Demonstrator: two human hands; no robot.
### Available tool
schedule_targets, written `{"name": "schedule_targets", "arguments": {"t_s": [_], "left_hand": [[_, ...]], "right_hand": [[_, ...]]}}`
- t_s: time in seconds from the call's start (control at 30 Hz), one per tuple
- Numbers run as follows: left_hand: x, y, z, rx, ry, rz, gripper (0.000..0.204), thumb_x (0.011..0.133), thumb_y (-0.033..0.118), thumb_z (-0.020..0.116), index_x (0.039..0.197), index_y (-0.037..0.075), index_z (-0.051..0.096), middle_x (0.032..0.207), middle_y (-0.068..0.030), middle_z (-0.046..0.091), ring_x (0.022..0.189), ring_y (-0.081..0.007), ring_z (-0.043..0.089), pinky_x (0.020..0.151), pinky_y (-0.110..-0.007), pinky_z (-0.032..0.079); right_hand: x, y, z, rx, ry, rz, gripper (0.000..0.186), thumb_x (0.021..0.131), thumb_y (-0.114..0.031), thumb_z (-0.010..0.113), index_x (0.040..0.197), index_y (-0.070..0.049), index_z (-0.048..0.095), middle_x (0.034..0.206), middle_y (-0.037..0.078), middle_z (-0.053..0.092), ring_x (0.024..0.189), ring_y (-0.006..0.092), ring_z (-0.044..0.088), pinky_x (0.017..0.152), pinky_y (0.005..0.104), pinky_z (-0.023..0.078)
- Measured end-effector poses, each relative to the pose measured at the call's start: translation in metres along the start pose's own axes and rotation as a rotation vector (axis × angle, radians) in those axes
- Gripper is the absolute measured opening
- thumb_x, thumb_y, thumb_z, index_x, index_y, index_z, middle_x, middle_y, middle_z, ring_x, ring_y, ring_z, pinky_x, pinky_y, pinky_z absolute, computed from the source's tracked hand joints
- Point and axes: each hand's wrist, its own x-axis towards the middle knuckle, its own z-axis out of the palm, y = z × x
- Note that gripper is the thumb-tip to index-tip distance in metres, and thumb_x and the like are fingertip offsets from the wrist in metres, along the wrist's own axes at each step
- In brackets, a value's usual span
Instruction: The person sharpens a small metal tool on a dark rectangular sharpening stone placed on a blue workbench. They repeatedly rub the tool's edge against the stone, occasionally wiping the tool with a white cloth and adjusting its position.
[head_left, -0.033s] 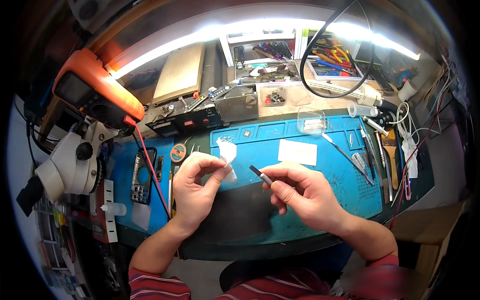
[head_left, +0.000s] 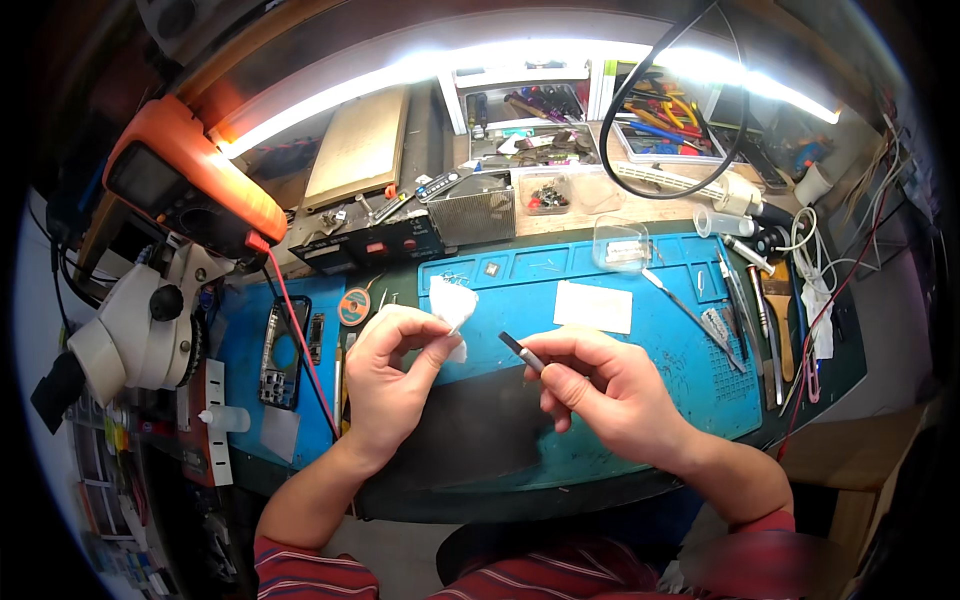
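- Tissue: crumpled white tissue-like sheet (head_left: 454, 298), held up over the left part of the broad blue work mat with moulded compartments (head_left: 690, 385); mat taken as landmark below.
- Tool: short slim rod with a silver-grey body and flat black tip (head_left: 522, 350), above the middle of the mat; tip points up and left toward the tissue, the two apart.
- Left hand (head_left: 392, 370): thumb and fingertips pinched narrow on the lower part of the tissue, by the mat's left side.
- Right hand (head_left: 605, 385): thumb and fingers closed round the tool's body — black tip left free — above the mat's near half.
- On mat, near left part: flat near-black area (head_left: 460, 425); sheet or shadow, cannot tell.
- On mat, right of middle: white rectangular paper piece (head_left: 593, 307).
- At mat's far edge: clear plastic box with rounded corners (head_left: 621, 245); a small dark square piece (head_left: 492, 269) sits in a compartment left of it.
- On mat, right part: slender dark-and-silver tool (head_left: 680, 310), lying slantwise.
- Right of mat: brush with a flat wooden handle (head_left: 782, 335).
- Left of mat: round orange spool with a green centre (head_left: 355, 306); farther left, black rectangular phone-like frame (head_left: 282, 352).
- Well left of mat: orange-cased multimeter with a dark screen (head_left: 195, 185) — raised, leaning.
- Beyond mat: ridged grey metal block (head_left: 475, 212); clear tray of small parts (head_left: 545, 196) just to its right.
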Motion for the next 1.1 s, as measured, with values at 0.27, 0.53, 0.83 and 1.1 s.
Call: {"name": "schedule_targets", "arguments": {"t_s": [0.27, 0.53, 0.83, 1.1], "left_hand": [[0.003, 0.012, -0.006, 0.272, -0.088, 0.163, 0.024, 0.098, 0.004, 0.082, 0.121, 0.0, 0.08, 0.107, -0.0103, 0.072, 0.098, -0.0224, 0.069, 0.09, -0.033, 0.055], [-0.024, 0.033, 0.004, -0.282, -0.264, -0.231, 0.017, 0.103, 0.011, 0.082, 0.117, 0.002, 0.082, 0.111, -0.0062, 0.074, 0.096, -0.0111, 0.069, 0.082, -0.026, 0.054], [-0.024, 0.035, 0.005, -0.044, -0.211, 0.022, 0.014, 0.097, 0.006, 0.085, 0.112, 0.004, 0.084, 0.099, -0.0077, 0.078, 0.092, -0.0175, 0.073, 0.08, -0.031, 0.057], [-0.022, 0.043, 0.008, 0.399, -0.374, 0.221, 0.023, 0.093, 0.009, 0.085, 0.115, 0.005, 0.081, 0.115, -0.0088, 0.077, 0.102, -0.0271, 0.072, 0.092, -0.039, 0.056]], "right_hand": [[-0.006, 0.001, 0.0, 0.088, -0.045, 0.064, 0.032, 0.115, -0.01, 0.061, 0.144, 0.002, 0.067, 0.118, 0.008, 0.071, 0.095, 0.0122, 0.074, 0.083, 0.0297, 0.064], [-0.01, -0.003, 0.01, 0.139, -0.143, 0.133, 0.033, 0.114, -0.009, 0.063, 0.144, 0.004, 0.062, 0.122, 0.012, 0.076, 0.106, 0.0165, 0.078, 0.087, 0.0301, 0.062], [-0.008, 0.002, 0.013, 0.023, -0.169, 0.055, 0.028, 0.115, -0.01, 0.064, 0.141, -0.001, 0.061, 0.12, 0.011, 0.077, 0.108, 0.0141, 0.077, 0.073, 0.024, 0.056], [-0.008, -0.007, -0.014, 0.071, 0.12, -0.199, 0.026, 0.117, -0.005, 0.054, 0.141, 0.0, 0.063, 0.129, 0.015, 0.07, 0.112, 0.0265, 0.079, 0.093, 0.0382, 0.067]]}}
